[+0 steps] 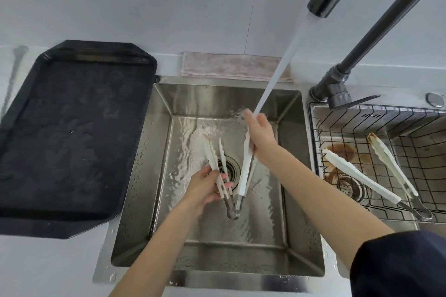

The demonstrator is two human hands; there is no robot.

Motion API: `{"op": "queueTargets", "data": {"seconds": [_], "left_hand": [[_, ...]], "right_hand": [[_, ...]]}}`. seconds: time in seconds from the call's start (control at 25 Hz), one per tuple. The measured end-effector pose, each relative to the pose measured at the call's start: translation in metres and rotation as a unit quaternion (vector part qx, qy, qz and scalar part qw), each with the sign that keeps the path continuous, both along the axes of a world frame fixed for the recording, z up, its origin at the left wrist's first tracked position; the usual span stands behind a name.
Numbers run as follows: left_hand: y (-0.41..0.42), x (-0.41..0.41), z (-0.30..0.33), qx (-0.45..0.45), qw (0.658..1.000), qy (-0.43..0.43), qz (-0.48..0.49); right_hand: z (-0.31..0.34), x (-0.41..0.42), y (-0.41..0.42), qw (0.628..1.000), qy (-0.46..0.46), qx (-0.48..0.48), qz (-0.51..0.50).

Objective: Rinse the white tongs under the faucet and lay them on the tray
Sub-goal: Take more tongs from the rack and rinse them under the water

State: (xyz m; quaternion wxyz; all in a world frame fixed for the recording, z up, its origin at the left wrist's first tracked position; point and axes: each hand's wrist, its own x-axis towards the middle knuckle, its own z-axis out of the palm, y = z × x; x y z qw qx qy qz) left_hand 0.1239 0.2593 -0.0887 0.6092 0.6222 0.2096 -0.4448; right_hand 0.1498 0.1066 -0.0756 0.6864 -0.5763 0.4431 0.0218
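My left hand (205, 188) grips one pair of white tongs (212, 154) low over the steel sink (217, 231), tips pointing away from me. My right hand (261, 137) holds a second pair of white tongs (244, 176) near its tips. Water from the dark faucet spout (318, 7) streams onto my right hand and those tips. The metal hinge ends of both pairs meet near the sink floor. The black tray (72, 128) lies wet on the counter to the left, with nothing on it.
In the right basin a wire basket (318, 147) holds two more stained white tongs (362, 176) (393, 164). A folded cloth (229, 67) lies behind the sink. The faucet base and lever (337, 94) stand at the back right.
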Motion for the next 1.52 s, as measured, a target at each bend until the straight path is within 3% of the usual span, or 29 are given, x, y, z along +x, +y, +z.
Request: {"op": "queueTargets", "data": {"seconds": [0.12, 0.2, 0.48, 0.76, 1.0, 1.24, 1.52], "left_hand": [[-0.015, 0.003, -0.003, -0.013, 1.000, 0.001, -0.012], [-0.031, 0.004, -0.002, -0.021, 1.000, 0.003, -0.023], [-0.067, -0.005, -0.005, -0.052, 0.996, 0.071, -0.032], [-0.075, 0.003, -0.015, -0.131, 0.971, 0.183, 0.078], [-0.066, 0.016, -0.008, -0.192, 0.954, 0.187, 0.134], [-0.065, 0.039, 0.003, -0.234, 0.960, 0.132, 0.080], [-0.092, 0.050, 0.012, -0.223, 0.955, 0.167, 0.097]], "right_hand": [[0.019, -0.004, -0.001, 0.994, -0.037, -0.094, 0.031], [0.026, -0.014, -0.003, 0.993, -0.043, -0.108, 0.034], [0.032, -0.048, -0.024, 0.997, -0.051, -0.056, -0.017], [0.024, -0.048, -0.035, 0.996, -0.066, -0.038, -0.041], [-0.003, -0.040, -0.050, 0.972, -0.009, 0.150, -0.182], [-0.031, -0.036, -0.040, 0.942, 0.044, 0.253, -0.218], [-0.065, -0.044, -0.039, 0.878, 0.036, 0.399, -0.264]]}}
